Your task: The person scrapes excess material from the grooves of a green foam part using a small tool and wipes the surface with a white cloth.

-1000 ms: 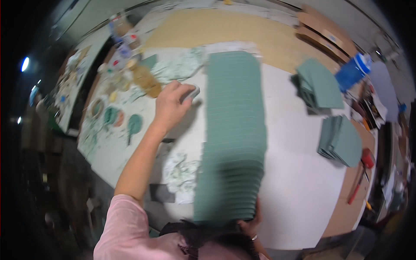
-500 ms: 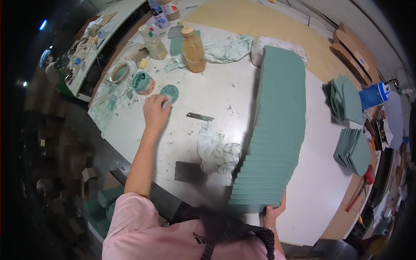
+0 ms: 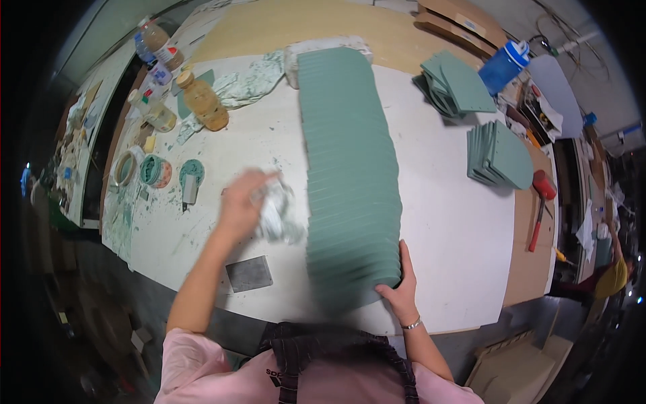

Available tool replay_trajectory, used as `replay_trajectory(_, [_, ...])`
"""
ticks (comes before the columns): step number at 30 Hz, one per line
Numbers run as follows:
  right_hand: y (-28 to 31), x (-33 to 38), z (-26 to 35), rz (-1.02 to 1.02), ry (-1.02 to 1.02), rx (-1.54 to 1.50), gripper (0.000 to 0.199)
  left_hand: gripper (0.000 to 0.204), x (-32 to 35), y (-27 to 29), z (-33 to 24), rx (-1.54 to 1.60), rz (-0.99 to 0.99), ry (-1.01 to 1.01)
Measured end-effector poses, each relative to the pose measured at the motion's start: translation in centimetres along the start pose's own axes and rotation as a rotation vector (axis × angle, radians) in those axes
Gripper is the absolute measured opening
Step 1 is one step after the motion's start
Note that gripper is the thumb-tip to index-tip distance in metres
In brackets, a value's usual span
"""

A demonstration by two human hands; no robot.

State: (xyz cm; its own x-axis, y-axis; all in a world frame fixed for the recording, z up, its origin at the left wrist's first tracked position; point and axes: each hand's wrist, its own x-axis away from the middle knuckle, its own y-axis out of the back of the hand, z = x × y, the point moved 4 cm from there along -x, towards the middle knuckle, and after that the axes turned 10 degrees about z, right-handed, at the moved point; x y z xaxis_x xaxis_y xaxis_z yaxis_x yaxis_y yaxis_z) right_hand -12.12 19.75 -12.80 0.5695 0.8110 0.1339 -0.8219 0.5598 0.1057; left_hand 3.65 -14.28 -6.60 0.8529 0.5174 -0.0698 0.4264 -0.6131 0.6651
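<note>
My left hand, blurred by motion, is closed on a crumpled white cloth with green smears, left of a long stack of overlapping green sheets. At the stack's near right corner my right hand grips the edge, thumb at the near end and fingers along the side. A scraper with a pale handle rests on a round lid of green paste. Beside it stands an open tub of green paste. Near the table's front edge lies a dark grey rectangular plate.
Bottles, including an amber one, stand at the back left near a tape roll. A white wrapped block touches the stack's far end. To the right are green cut panels, a blue bottle and a red mallet.
My left hand has left the round lid, where the scraper now lies, and moved right to take the cloth. My right hand stays on the stack's near end. The view has turned rightward.
</note>
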Motion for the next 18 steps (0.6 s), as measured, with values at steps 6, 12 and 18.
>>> replay_trajectory(6, [0.5, -1.1, 0.3, 0.050, -0.023, 0.109, 0.132, 0.028, -15.4, 2.1, -11.7, -0.297, -0.097, -0.414])
replay_trajectory(12, [-0.3, -0.9, 0.1, 0.059, 0.069, 0.073, 0.126, 0.027, -22.9, -6.3, -10.0, -0.514, 0.306, -0.455])
replay_trajectory(18, [0.6, -0.6, -0.7, 0.046, 0.095, 0.001, 0.123, 0.022, -22.2, -5.5, -9.4, -0.740, 0.337, -0.331])
